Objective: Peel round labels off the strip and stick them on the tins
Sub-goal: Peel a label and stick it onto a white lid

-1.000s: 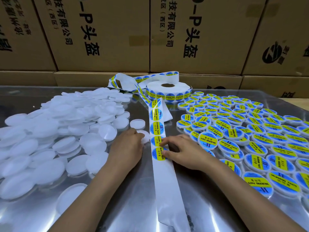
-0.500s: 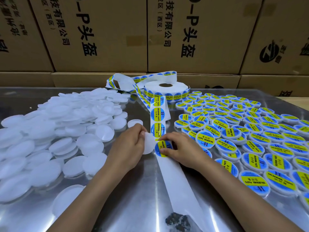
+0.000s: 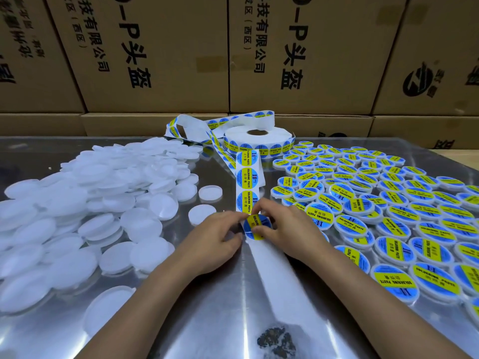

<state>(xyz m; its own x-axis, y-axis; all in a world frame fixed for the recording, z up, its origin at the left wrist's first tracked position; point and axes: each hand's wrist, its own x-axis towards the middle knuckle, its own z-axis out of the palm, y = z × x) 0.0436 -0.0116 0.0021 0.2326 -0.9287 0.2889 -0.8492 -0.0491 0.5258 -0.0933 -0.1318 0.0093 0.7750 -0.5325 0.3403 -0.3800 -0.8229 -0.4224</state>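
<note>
Sticking step: both hands meet at centre of the surface (image 3: pixel 220 320). Right hand (image 3: pixel 287 229) fingers pinch a round label (image 3: pixel 255 224) over the tin held by left hand (image 3: pixel 212 242), beside the strip (image 3: pixel 247 182). Next likely: press it flat.

A packing or warehouse workroom is indicated: printed cardboard cartons (image 3: pixel 160 53) are stacked beyond the hands, and a shiny metal worktable (image 3: pixel 207 307) is spread beneath them with batch goods.
</note>
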